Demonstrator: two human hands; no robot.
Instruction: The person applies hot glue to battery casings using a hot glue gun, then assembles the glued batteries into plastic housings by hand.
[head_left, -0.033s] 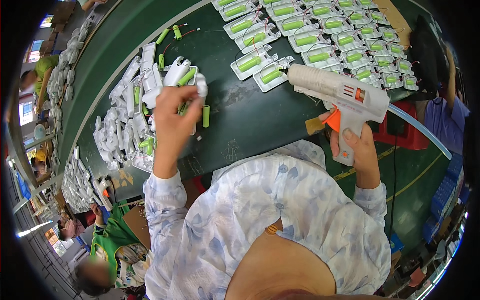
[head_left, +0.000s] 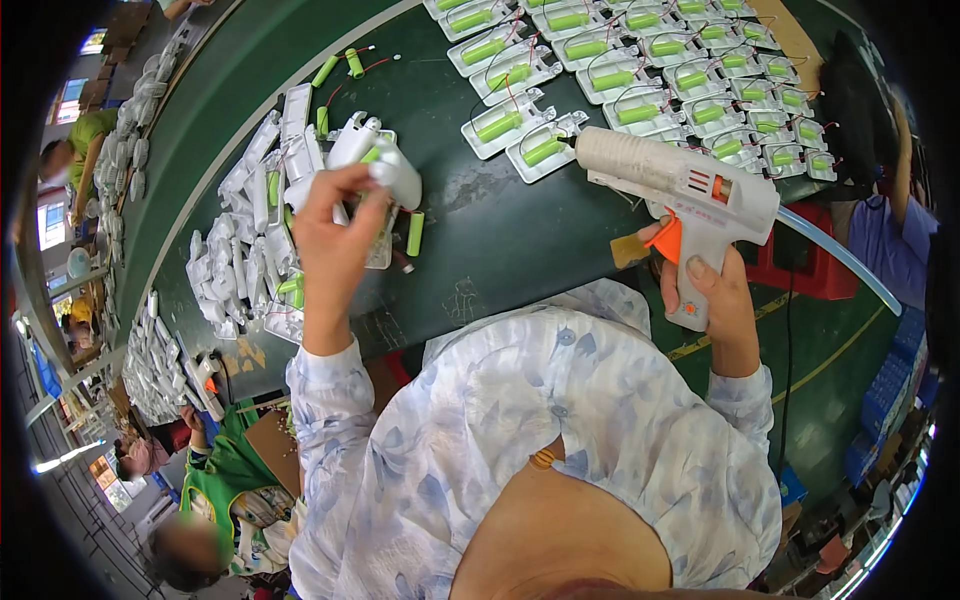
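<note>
My left hand is at the edge of a heap of white plastic housings. Thumb and fingers pinch one smooth white plastic housing, blurred a little by motion. Just below it a green cylindrical battery lies loose on the table. A hot glue gun rests in my right hand, its body pale and its trigger orange. The nozzle points left, near the closest of the rows of white shells, which have green batteries and thin wires in them.
The green table carries several loose batteries beyond the heap. A translucent glue stick sticks out of the gun's back. A red stool stands at the right, beside a person in purple. Another person in green is at lower left.
The white housing in my left hand has been turned and raised, showing more of its broad side. My fingers have shifted slightly left. The glue gun stays almost in place.
</note>
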